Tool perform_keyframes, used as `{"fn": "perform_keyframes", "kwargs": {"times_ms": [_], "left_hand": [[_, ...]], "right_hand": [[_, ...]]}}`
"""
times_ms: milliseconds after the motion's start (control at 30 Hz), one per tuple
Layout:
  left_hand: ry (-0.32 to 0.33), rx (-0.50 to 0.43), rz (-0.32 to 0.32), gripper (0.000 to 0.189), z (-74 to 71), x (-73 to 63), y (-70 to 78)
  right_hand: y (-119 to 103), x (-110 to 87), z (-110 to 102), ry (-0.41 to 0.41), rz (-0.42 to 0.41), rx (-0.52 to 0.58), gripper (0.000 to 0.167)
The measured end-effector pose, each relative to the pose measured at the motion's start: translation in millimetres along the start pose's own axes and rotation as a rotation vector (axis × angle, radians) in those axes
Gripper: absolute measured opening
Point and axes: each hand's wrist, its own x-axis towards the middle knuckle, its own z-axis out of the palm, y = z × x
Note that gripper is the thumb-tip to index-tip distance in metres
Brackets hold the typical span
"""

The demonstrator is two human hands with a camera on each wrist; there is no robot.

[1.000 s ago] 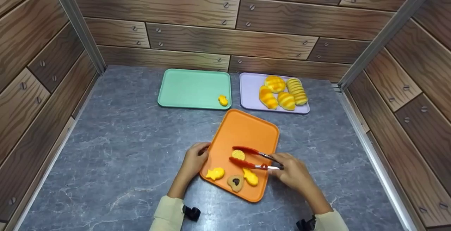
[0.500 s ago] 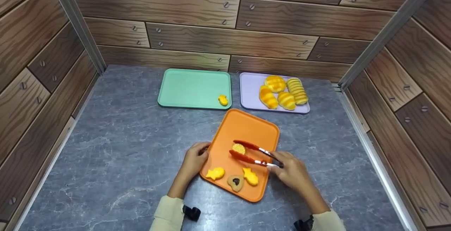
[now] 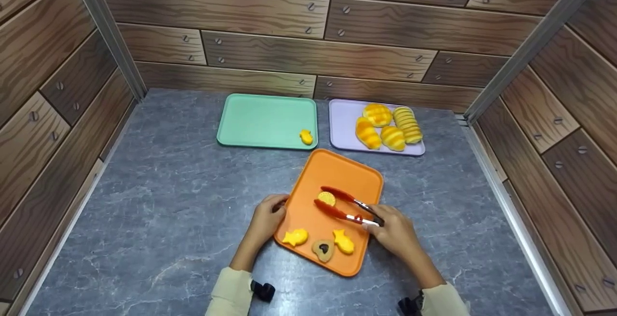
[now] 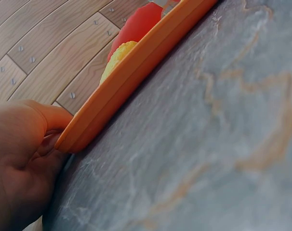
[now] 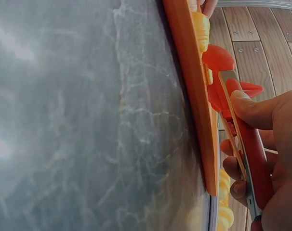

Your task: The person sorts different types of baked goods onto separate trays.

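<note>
An orange tray (image 3: pixel 347 171) lies slanted on the table, its left edge pinched by my left hand (image 3: pixel 266 217); the left wrist view shows thumb and fingers at the tray rim (image 4: pixel 95 115). My right hand (image 3: pixel 394 229) holds red-tipped tongs (image 3: pixel 330 209) over the tray, gripping the handle (image 5: pixel 254 154) in the right wrist view. Between the spread tong tips sits a round yellow biscuit (image 3: pixel 326 197). Nearer me on the tray are two yellow fish-shaped pieces, one at left (image 3: pixel 296 237) and one at right (image 3: pixel 343 242), and a brown heart-shaped cookie (image 3: pixel 322 253) with a dark centre.
Behind the orange tray stand a green tray (image 3: pixel 260 118) bearing one small yellow fish (image 3: pixel 306 137), and a lilac tray (image 3: pixel 342 123) with several bread pieces (image 3: pixel 393 138). Wood-patterned walls (image 3: pixel 270 46) enclose the grey marbled table (image 3: pixel 159 186) at back and sides.
The tongs and the round biscuit have moved a little away from me across the orange tray, my right hand shifting slightly forward and left. My left hand and the trays keep their places.
</note>
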Motion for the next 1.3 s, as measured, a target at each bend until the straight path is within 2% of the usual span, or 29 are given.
{"fn": "perform_keyframes", "kwargs": {"times_ms": [333, 567, 767, 1033, 1300], "left_hand": [[0.011, -0.011, 0.040, 0.034, -0.1, -0.7, -2.0], [0.007, 0.000, 0.009, 0.035, -1.6, -1.4, -1.9], [0.004, 0.009, 0.009, 0.035, -2.1, -1.0, -1.2], [0.006, 0.010, 0.014, 0.033, -1.2, 0.1, -1.4], [0.005, 0.007, 0.017, 0.033, 0.7, 0.6, -0.8]], "right_hand": [[6.4, -5.1, -5.4, 0.009, 0.039, 0.034, 0.062], [9.7, -10.3, -4.9, 0.052, 0.007, 0.043, 0.057], [9.6, -9.7, -4.2, 0.075, -0.004, 0.041, 0.056], [4.0, 0.2, -5.5, 0.057, 0.029, 0.059, 0.056], [-7.9, 24.3, -0.6, 0.040, 0.045, 0.091, 0.051]]}}
